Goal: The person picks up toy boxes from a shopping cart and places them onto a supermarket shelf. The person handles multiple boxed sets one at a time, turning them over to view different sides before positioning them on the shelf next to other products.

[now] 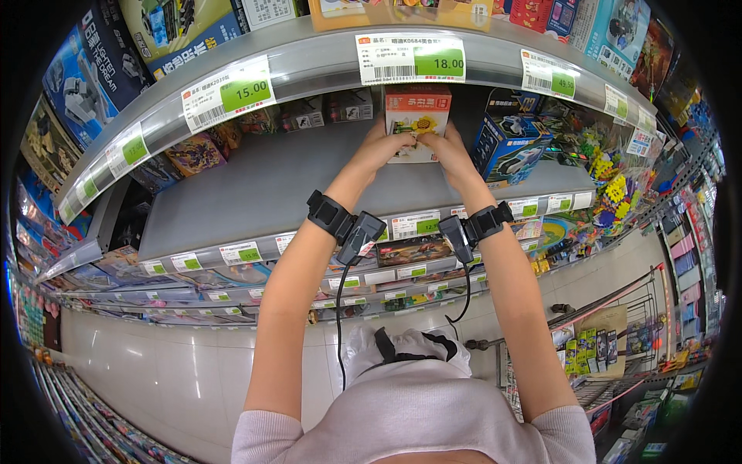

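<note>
Both arms reach over a grey metal shelf. Between them is a red and white toy box with a yellow flower pictured on its front. My left hand grips the box's left side, its thumb across the front. My right hand holds the right side, its thumb close to the other one. The fingers behind the box are hidden. The box stands upright at the shelf, its top close under the upper shelf's edge; whether its base touches the shelf I cannot tell. To the right stands a blue toy box with a vehicle picture.
An upper shelf edge with price tags curves above the hands. Smaller boxes sit at the shelf's back. Bagged colourful plastic pieces hang at right. A wire shopping cart with goods stands at lower right on the tiled floor.
</note>
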Demonstrator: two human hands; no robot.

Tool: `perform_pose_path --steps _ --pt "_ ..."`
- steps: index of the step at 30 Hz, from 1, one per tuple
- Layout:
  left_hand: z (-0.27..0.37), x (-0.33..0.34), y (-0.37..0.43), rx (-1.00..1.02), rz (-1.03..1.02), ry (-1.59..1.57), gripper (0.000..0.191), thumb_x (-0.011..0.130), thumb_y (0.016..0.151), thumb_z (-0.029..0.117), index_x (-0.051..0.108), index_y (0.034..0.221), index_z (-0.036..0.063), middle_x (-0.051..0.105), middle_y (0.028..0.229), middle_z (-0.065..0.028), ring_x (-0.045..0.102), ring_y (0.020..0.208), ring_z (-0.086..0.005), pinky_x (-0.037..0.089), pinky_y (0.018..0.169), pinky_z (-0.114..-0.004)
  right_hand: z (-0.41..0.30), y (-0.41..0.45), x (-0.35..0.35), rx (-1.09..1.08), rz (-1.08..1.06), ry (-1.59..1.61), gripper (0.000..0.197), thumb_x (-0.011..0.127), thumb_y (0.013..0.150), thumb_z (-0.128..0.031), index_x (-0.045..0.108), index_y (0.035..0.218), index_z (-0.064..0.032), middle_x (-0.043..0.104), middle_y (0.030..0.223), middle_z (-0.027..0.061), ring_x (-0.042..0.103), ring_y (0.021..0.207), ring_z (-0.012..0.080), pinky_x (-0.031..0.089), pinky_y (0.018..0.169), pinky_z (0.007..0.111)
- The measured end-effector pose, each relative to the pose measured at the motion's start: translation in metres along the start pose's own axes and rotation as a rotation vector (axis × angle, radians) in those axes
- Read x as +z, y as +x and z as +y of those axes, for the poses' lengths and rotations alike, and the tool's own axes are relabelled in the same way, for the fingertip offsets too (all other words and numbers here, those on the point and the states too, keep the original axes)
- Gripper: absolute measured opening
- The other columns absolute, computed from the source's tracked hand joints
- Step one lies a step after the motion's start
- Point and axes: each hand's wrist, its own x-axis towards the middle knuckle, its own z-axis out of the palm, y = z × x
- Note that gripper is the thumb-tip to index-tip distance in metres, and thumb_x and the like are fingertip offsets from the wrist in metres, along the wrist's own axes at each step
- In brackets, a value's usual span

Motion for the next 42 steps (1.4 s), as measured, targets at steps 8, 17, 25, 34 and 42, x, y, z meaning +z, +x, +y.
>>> perform_pose_path --steps 8,17,25,34,42 --pt "0.006 -0.011 0.011 -0.057 0.142 -0.25 0.052 0.037 0.081 0.043 0.036 0.12 0.0089 0.033 0.127 -0.0039 0.031 0.108 -0.0165 0.015 0.094 -0.033 -0.002 0.003 -0.004 -0.059 -0.026 0.288 0.046 0.048 0.077 -0.021 0.038 0.117 -0.0027 0.047 0.11 0.009 0.042 0.101 0.0183 0.029 0.088 0.028" --pt "-0.003 -0.02 0.044 -0.064 0.196 -0.223 0.069 0.026 0.081 0.057 0.016 0.133 0.0126 0.018 0.137 -0.0068 0.022 0.123 -0.021 0.015 0.099 -0.035 -0.031 0.015 0.006 0.011 0.116 0.558 0.059 0.031 0.085 -0.049 0.035 0.123 -0.004 0.039 0.123 0.0079 0.036 0.11 0.0196 0.025 0.094 0.029" --pt "-0.02 -0.017 0.066 -0.08 0.132 -0.457 0.056 0.024 0.086 0.049 0.036 0.121 0.0065 0.037 0.126 -0.0098 0.036 0.113 -0.0228 0.028 0.095 -0.034 -0.012 0.041 0.003 -0.026 0.159 0.395 0.07 0.024 0.082 -0.058 0.041 0.118 0.0002 0.045 0.117 0.0121 0.045 0.101 0.02 0.033 0.087 0.028" --pt "-0.013 -0.003 0.064 -0.109 0.153 -0.481 0.053 0.026 0.087 0.047 0.039 0.118 0.0056 0.039 0.123 -0.0112 0.038 0.11 -0.0237 0.031 0.092 -0.035 0.004 0.056 -0.005 0.019 0.17 0.368 0.062 0.027 0.083 -0.055 0.038 0.121 -0.0072 0.044 0.118 0.0077 0.043 0.104 0.019 0.035 0.086 0.029" --pt "-0.014 -0.005 0.063 -0.09 0.131 -0.461 0.053 0.026 0.087 0.047 0.039 0.117 0.0061 0.04 0.122 -0.0102 0.04 0.108 -0.0234 0.033 0.09 -0.035 0.004 0.057 -0.002 0.045 0.183 0.38 0.07 0.026 0.083 -0.056 0.035 0.123 0.0001 0.041 0.121 0.0107 0.037 0.109 0.0196 0.026 0.093 0.028"
